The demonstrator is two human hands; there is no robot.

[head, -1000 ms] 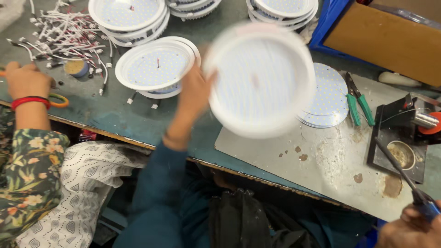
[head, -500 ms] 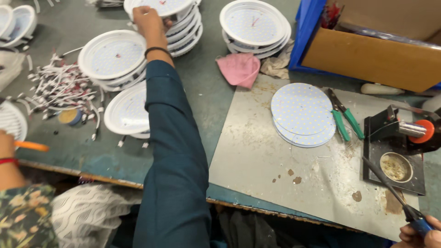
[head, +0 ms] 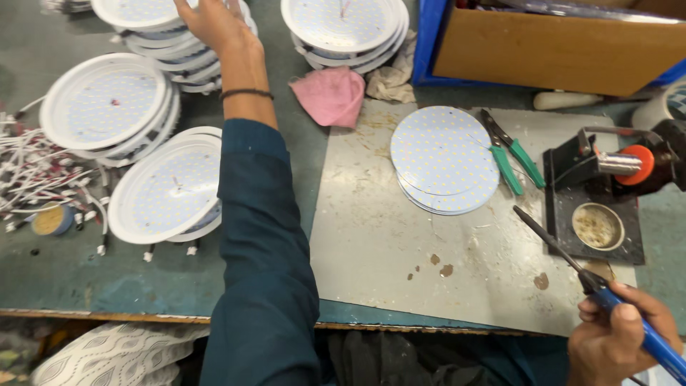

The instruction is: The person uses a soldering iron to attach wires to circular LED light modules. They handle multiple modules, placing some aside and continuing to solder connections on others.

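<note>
Left to right, as I read the view. The tangle of white wired connectors [head: 36,179] and a small round tin [head: 50,219] lie at the table's [head: 93,286] left edge. Beside them sit stacks of round white lamp housings [head: 107,107] and [head: 171,189]. My left hand [head: 214,21] is stretched far across to the rear stack of lamp housings [head: 143,18], fingers [head: 204,11] spread loosely and resting on its top rim; whether they grip it, I cannot tell. I judge the risk here to be the sleeve dragging over the nearer stack and tipping it. A pink cloth [head: 330,94] lies near the grey work sheet [head: 371,236], on which rests a pile of round LED boards [head: 443,159], just beside green-handled pliers [head: 516,159]. The black iron stand [head: 593,193] follows. My right hand [head: 622,336], fingers curled tight round the blue handle, holds the soldering iron [head: 564,254] with its tip aloft over the sheet. With my gaze on the far stack, the tip could drift into the boards or stand.
</note>
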